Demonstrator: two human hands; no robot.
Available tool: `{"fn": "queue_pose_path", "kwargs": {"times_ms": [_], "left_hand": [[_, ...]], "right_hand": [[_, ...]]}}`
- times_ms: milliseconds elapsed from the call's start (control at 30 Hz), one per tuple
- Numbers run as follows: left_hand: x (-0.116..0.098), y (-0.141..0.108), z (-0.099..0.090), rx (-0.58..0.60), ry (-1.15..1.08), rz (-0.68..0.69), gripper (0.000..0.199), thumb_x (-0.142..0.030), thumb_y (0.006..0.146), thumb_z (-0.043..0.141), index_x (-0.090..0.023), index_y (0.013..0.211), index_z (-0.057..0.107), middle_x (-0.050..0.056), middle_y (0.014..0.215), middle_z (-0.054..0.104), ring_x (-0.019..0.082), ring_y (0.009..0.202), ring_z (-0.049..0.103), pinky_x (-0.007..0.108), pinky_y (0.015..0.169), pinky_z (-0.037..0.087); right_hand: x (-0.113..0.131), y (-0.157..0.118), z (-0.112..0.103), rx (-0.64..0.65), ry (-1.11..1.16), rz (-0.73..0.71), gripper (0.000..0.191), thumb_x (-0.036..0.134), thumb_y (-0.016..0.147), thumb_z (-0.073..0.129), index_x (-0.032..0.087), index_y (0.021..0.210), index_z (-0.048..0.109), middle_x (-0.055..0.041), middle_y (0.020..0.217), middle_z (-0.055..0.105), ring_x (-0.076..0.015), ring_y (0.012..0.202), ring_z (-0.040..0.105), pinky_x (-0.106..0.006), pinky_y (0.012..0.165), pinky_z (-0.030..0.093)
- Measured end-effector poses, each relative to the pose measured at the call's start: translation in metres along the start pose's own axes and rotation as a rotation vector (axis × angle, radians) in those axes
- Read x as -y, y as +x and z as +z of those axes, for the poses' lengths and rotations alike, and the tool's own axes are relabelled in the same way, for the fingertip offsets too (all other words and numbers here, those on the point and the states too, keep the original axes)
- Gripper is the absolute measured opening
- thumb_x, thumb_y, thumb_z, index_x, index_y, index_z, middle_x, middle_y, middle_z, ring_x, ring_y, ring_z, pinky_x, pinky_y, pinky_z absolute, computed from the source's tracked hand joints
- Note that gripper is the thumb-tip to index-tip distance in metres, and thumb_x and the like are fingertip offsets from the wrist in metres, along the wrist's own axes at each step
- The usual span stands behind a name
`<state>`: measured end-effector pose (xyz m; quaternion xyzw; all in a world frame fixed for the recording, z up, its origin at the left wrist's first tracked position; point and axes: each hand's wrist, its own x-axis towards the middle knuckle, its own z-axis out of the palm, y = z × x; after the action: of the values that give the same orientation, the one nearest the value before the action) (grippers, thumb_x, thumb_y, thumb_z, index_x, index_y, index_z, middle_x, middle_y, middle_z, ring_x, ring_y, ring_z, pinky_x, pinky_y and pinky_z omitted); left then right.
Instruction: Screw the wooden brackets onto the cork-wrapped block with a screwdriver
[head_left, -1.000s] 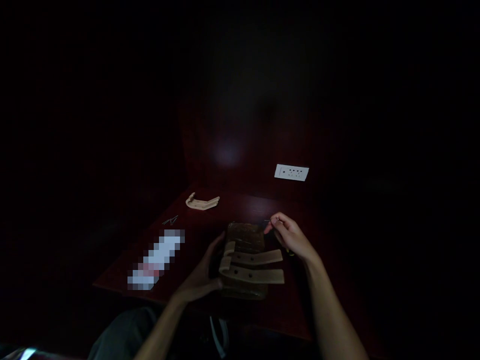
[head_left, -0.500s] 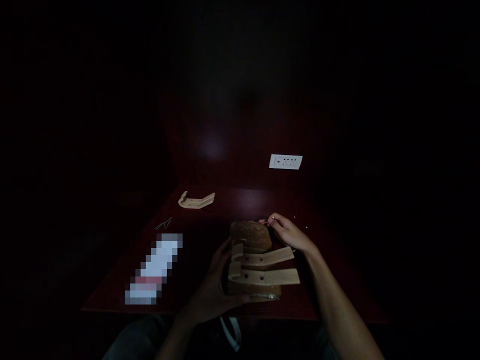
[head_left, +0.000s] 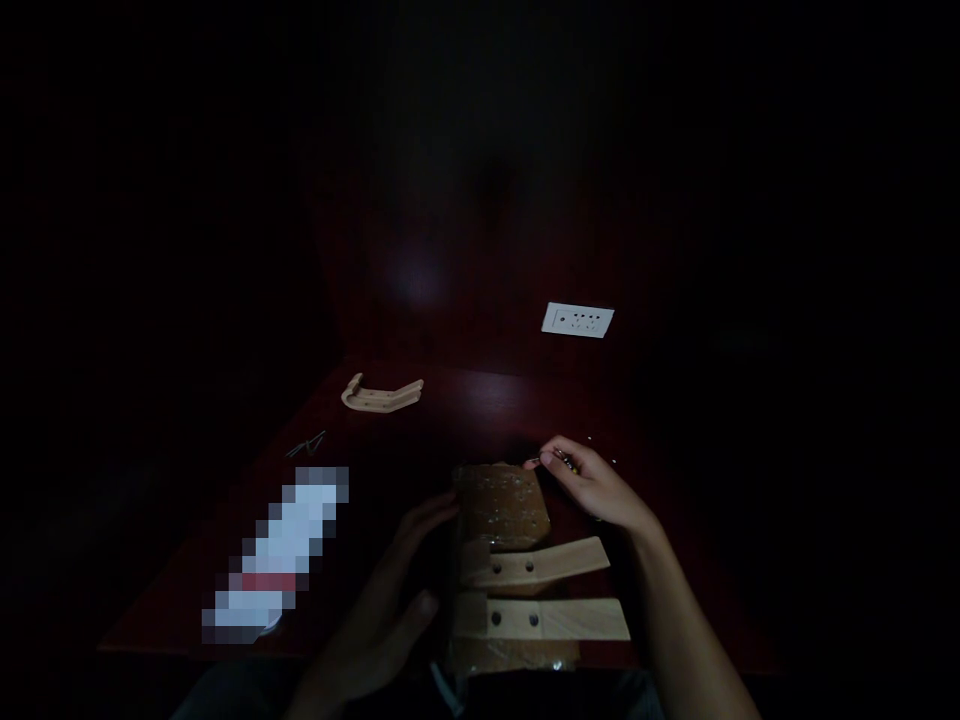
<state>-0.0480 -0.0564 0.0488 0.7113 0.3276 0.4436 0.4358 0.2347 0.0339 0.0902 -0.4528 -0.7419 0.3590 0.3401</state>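
Note:
A brown block (head_left: 501, 505) wrapped in clear tape stands at the table's front edge. Across it lie two pale wooden hooks, a far one (head_left: 559, 562) and a near one (head_left: 577, 619), each with two dark holes. My left hand (head_left: 390, 600) is open beside the block's left side, thumb apart from the fingers, fingertips at its upper left edge; whether they touch is unclear. Near the block's far right corner, my right hand (head_left: 592, 482) is closed in a pinch on a thin metal piece (head_left: 566, 461) with a yellowish spot, its kind too dark to make out.
Farther back on the dark red table lie more wooden hooks (head_left: 386, 398) side by side. Several thin metal pins or screws (head_left: 306, 445) are at the left, above a blurred white oblong item (head_left: 277, 560). A white socket plate (head_left: 577, 320) is on the back wall.
My left hand has let go of the block and its thumb has moved away. The block and hooks sit lower in view and nearer. My right hand still pinches near the far corner.

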Motion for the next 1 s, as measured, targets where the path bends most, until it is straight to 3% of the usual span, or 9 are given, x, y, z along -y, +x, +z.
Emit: {"fn": "queue_pose_path", "kwargs": {"times_ms": [167,367,467,600,767,1000], "left_hand": [[0.006,0.013,0.001,-0.048,-0.011,0.034,0.038,-0.042,0.089,0.046,-0.024,0.122,0.052,0.011,0.134,0.046,0.029,0.126,0.041,0.045,0.104,0.034],[0.009,0.018,0.005,-0.022,-0.017,0.019,0.035,-0.033,0.083,0.058,-0.025,0.117,0.056,0.009,0.124,0.055,0.026,0.117,0.049,0.038,0.098,0.041],[0.011,0.018,0.003,-0.015,0.012,-0.012,0.037,-0.032,0.082,0.06,-0.026,0.118,0.056,0.008,0.123,0.057,0.025,0.116,0.051,0.037,0.097,0.042],[0.015,0.016,0.0,-0.005,0.058,-0.038,0.038,-0.033,0.08,0.062,-0.027,0.117,0.058,0.007,0.122,0.06,0.026,0.114,0.054,0.037,0.096,0.044],[0.021,0.009,-0.002,0.023,0.125,-0.066,0.039,-0.031,0.08,0.062,-0.03,0.119,0.058,0.005,0.124,0.06,0.025,0.115,0.055,0.036,0.097,0.046],[0.023,0.005,-0.002,0.025,0.162,-0.07,0.042,-0.03,0.077,0.066,-0.036,0.118,0.059,0.001,0.125,0.06,0.025,0.114,0.056,0.038,0.095,0.05]], "right_hand": [[0.027,-0.004,-0.011,0.062,-0.088,-0.083,0.026,0.037,0.092,0.046,0.016,0.095,0.062,-0.0055,0.093,0.068,-0.0156,0.085,0.061,-0.028,0.079,0.045],[0.078,-0.016,-0.018,0.243,-0.259,-0.143,0.02,0.03,0.089,0.052,0.018,0.099,0.066,-0.0028,0.087,0.069,-0.012,0.073,0.061,-0.022,0.067,0.045],[0.092,-0.025,-0.01,0.337,-0.316,-0.182,0.02,0.024,0.088,0.051,0.019,0.101,0.066,-0.0025,0.09,0.069,-0.0114,0.078,0.062,-0.021,0.071,0.044],[0.096,-0.034,0.002,0.412,-0.45,-0.113,0.022,0.023,0.089,0.05,0.025,0.105,0.065,0.0,0.093,0.069,-0.0122,0.083,0.061,-0.022,0.075,0.043],[0.095,-0.032,0.011,0.462,-0.542,-0.039,0.02,0.022,0.089,0.048,0.025,0.099,0.064,0.0002,0.085,0.068,-0.0116,0.072,0.059,-0.021,0.064,0.041],[0.094,-0.032,0.018,0.453,-0.631,-0.034,0.026,0.025,0.085,0.055,0.03,0.111,0.06,0.001,0.081,0.067,-0.0125,0.064,0.057,-0.022,0.059,0.041]]}}
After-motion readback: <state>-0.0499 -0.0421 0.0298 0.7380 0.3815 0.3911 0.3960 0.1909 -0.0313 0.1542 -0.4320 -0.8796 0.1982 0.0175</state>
